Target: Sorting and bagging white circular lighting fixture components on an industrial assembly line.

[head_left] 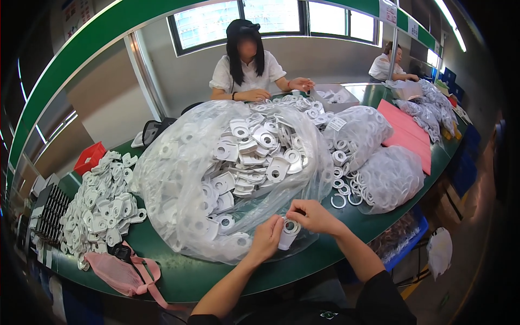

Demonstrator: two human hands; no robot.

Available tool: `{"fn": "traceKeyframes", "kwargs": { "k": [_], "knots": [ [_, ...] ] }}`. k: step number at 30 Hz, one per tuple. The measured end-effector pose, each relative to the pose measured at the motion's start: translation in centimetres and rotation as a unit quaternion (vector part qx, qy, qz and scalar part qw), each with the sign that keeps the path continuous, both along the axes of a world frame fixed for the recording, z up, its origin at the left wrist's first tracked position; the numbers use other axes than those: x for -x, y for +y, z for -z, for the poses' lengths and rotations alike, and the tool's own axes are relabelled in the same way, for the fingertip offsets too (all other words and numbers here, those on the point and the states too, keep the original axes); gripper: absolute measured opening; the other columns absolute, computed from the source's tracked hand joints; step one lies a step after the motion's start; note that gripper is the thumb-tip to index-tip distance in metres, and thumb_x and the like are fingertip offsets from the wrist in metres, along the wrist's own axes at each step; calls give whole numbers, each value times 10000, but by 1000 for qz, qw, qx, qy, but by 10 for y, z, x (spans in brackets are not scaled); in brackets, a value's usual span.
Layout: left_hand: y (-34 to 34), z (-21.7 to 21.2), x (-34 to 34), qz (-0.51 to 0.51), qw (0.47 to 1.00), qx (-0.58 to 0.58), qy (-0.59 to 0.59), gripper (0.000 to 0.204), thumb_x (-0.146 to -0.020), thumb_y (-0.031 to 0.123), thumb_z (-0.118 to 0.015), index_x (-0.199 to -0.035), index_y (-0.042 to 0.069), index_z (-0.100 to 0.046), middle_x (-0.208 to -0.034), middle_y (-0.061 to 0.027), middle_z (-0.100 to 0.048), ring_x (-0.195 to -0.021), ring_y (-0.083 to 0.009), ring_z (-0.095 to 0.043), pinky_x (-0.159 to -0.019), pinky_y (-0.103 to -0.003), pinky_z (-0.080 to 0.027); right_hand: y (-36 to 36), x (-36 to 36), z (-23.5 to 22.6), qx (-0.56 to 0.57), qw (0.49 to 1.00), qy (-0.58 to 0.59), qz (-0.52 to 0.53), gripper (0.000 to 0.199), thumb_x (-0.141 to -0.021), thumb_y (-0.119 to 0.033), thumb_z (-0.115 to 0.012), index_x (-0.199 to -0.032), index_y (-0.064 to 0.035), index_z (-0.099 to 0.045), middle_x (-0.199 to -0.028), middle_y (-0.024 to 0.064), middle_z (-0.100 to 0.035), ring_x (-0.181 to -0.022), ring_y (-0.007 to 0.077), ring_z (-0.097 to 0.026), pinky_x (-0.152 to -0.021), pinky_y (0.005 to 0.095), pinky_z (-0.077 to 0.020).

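Observation:
Close in front of me, above the table's near edge, is a white plastic part [287, 241] with a flat tab and a round ringed hole. My left hand [266, 238] grips its left side between thumb and fingers. At its upper right, the closed fingers of my right hand [314, 216] pinch the ring end; whether they also hold a separate small piece I cannot make out. Just beyond my hands, a large clear plastic bag [179, 216] lies spread open, full of similar white parts [265, 138]. Loose white rings [338, 201] lie to the right.
Two more bags, one upper [360, 127] and one nearer bag of rings [398, 176], stand right beside a pink sheet [403, 130]. Left are a pile of white parts [103, 208], a red bin [90, 157] and a pink mesh bag [116, 269]. A person [246, 67] sits opposite.

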State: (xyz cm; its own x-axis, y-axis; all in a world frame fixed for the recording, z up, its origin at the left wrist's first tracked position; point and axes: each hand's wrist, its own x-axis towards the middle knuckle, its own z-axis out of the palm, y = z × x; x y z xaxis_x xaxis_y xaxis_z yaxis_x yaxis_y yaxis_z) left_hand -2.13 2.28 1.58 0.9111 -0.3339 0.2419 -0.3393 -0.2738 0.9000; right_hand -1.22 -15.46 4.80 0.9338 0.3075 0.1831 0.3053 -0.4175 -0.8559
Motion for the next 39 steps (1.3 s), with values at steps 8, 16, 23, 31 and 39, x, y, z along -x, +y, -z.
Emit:
{"fn": "traceKeyframes", "kwargs": {
  "k": [8,16,23,31,39],
  "knots": [
    [-7,18,-5,-39,995,86,23,227,-936,211,-423,-904,9,-522,-782,-132,-573,-735,-225,-575,-598,-345,-434,10,0,14,-182,980,51,56,183,-871,-171,-580,-872,10,-606,-703,4,-587,-648,60,-509,-567,234,-410],
    [-13,-1,5,47,930,313,185,253,-962,237,-395,-1049,15,-480,-977,-44,-533,-878,-121,-535,-760,-295,-487,13,0,23,-255,962,43,83,187,-879,-133,-567,-968,26,-611,-817,12,-617,-753,53,-534,-655,198,-433],
    [3,11,-10,33,998,38,-39,261,-934,231,-437,-835,17,-548,-681,-118,-527,-612,-222,-505,-568,-339,-386,-5,-4,2,-61,996,6,-57,157,-855,-102,-568,-954,9,-619,-809,71,-622,-701,117,-558,-643,246,-441],
    [9,21,-14,-9,997,-39,-63,228,-914,195,-464,-812,1,-527,-650,-102,-520,-572,-182,-506,-535,-329,-389,8,12,10,-5,998,-58,35,166,-835,-146,-594,-908,-1,-631,-754,95,-628,-666,148,-584,-631,263,-453],
    [-15,5,5,-68,980,189,1,269,-866,128,-576,-1091,29,-464,-793,-96,-611,-662,-153,-596,-565,-284,-466,25,3,26,-413,895,140,96,141,-893,-152,-567,-876,-14,-589,-799,-7,-601,-726,35,-539,-659,165,-417]
  ]
}}
